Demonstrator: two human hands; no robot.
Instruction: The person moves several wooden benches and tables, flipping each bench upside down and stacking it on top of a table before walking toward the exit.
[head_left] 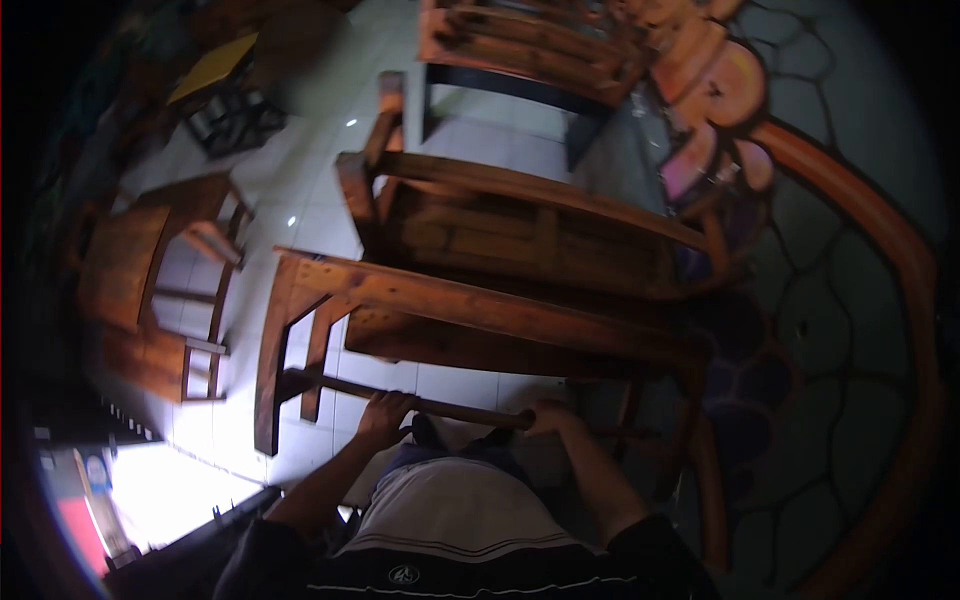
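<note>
I can read no words or numbers here. A small round emblem (404, 575) sits on the dark waistband (470, 575), too blurred for me to make out.

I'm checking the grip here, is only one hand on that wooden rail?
No: both the left hand and the right hand are closed around the lower wooden rail of the wooden frame.

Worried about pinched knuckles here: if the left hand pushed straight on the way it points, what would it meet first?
Probably the wooden bench just beyond the rail the left hand grips; depth is unclear.
</note>
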